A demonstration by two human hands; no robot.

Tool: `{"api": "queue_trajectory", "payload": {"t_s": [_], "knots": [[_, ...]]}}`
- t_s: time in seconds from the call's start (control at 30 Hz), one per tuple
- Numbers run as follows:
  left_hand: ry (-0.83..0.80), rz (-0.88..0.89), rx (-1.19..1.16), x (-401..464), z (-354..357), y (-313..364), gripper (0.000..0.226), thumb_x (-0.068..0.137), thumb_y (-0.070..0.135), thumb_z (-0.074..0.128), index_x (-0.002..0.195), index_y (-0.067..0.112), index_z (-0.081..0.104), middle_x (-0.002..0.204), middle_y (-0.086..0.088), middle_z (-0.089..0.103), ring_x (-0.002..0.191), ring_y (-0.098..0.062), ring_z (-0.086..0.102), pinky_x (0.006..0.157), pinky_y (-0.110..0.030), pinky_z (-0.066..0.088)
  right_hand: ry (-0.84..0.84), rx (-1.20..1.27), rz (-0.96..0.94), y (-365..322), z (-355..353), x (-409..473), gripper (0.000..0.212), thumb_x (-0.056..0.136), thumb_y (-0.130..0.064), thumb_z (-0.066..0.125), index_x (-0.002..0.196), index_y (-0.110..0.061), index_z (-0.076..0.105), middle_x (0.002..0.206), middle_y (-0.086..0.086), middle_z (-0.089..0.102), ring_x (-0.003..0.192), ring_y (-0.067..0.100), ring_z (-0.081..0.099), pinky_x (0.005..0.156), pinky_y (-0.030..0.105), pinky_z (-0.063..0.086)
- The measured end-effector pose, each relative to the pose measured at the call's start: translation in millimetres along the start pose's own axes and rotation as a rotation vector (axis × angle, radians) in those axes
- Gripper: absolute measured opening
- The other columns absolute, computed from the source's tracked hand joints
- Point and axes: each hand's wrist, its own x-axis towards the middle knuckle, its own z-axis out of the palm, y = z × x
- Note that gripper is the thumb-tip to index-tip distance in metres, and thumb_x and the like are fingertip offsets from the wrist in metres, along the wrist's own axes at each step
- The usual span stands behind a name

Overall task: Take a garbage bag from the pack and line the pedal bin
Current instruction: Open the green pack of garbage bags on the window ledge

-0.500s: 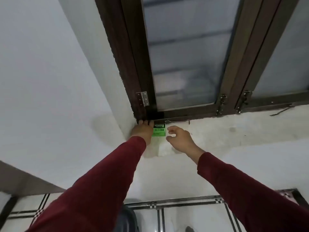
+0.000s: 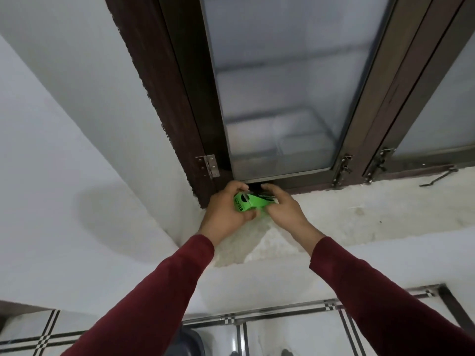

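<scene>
A bright green pack of garbage bags (image 2: 248, 201) with black lettering is held just above the white window sill (image 2: 359, 217), below the dark window frame. My left hand (image 2: 226, 206) grips its left end, thumb under it. My right hand (image 2: 282, 206) closes over its right end, fingers curled on top. A grey rounded shape (image 2: 191, 341), possibly the pedal bin, shows at the bottom edge between my arms; most of it is cut off.
A frosted glass window (image 2: 277, 86) in a dark brown frame fills the top. A metal hinge (image 2: 209, 165) and latches (image 2: 343, 168) sit on the frame. White walls stand left. A tiled floor with black lines (image 2: 282, 330) lies below.
The pack lay flat on the sill under my left hand, right hand open beside it. Now both hands hold it, lifted and tilted off the sill.
</scene>
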Motion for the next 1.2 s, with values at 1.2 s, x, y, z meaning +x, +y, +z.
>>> {"api": "queue_trajectory", "payload": {"t_s": [1.2], "knots": [[-0.21,0.188,-0.115,21.9,3.6,74.9,0.037,0.08,0.018,0.077,0.111,0.032,0.065,0.117,0.007,0.058,0.098,-0.018,0.066,0.078,-0.035,0.06,0.146,-0.422,-0.405,-13.7,-59.4,-40.8,0.092,0.054,-0.061,0.089,0.124,-0.038,0.035,0.107,-0.013,0.062,0.087,0.018,0.063,0.068,0.037,0.052]]}}
